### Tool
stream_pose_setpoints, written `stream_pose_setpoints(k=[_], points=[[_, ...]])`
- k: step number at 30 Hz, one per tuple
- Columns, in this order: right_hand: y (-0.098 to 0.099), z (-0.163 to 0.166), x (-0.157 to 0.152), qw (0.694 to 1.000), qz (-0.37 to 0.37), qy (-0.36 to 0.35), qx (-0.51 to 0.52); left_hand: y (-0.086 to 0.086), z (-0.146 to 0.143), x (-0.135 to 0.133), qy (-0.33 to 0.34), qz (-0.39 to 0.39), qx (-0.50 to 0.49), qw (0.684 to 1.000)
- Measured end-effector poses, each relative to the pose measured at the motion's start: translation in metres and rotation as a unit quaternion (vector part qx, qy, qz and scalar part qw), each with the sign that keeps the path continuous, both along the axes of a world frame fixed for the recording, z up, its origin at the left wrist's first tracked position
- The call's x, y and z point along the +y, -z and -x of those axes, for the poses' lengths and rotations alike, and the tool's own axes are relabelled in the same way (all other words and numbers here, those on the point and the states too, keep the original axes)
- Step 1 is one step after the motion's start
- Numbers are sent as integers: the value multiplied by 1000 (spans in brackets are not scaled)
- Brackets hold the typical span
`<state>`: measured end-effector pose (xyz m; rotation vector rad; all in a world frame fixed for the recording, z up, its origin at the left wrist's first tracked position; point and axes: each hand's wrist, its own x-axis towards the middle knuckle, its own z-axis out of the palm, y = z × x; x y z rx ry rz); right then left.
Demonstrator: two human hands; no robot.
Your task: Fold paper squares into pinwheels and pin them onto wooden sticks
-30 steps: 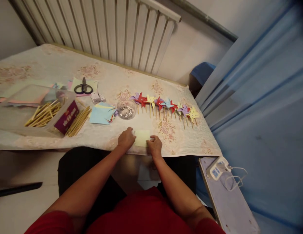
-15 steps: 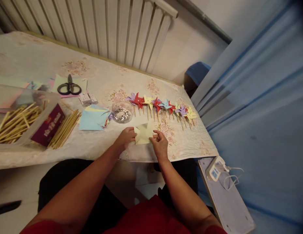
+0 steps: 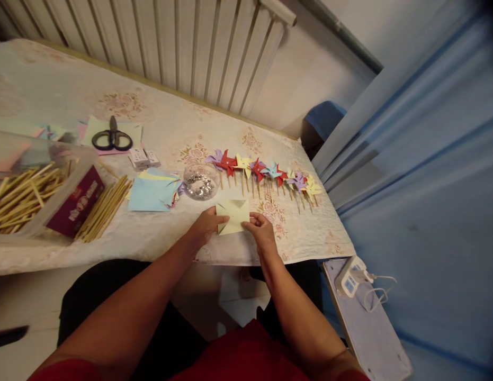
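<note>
A pale yellow paper square (image 3: 234, 214) with cut corners is held just above the near edge of the table (image 3: 159, 233). My left hand (image 3: 206, 225) pinches its left side and my right hand (image 3: 260, 228) pinches its right side; both have closed fingers. Just behind the paper stands a small clear bowl (image 3: 198, 182) of shiny pins. A row of several finished paper pinwheels (image 3: 266, 172) on sticks lies to its right.
A stack of blue and yellow paper squares (image 3: 151, 193) lies left of the bowl. Wooden sticks (image 3: 105, 206), a purple box (image 3: 75, 203) and a clear tub (image 3: 27, 185) sit at far left. Black scissors (image 3: 111, 138) lie on coloured paper. A radiator (image 3: 182, 47) stands behind; a blue curtain (image 3: 429, 159) hangs right.
The yellow paper lay flat on the table with both hands pressing it. It has been lifted and its cut flaps have been bent inward. The camera has shifted a little to the right.
</note>
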<state>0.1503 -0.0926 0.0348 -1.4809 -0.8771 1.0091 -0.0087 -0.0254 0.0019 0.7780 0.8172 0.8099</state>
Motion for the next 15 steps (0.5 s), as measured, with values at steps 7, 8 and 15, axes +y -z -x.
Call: stream_pose_setpoints(k=[7,8,15], points=[[-6,6,11,995,38,-56,79,-15,4,1,25,-22,-8,999],[-4,7,13,994,45,-57,80,-14,4,2,23,-29,-7,999],[13,8,25,995,60,-22,74,-12,4,5,38,-78,1,996]])
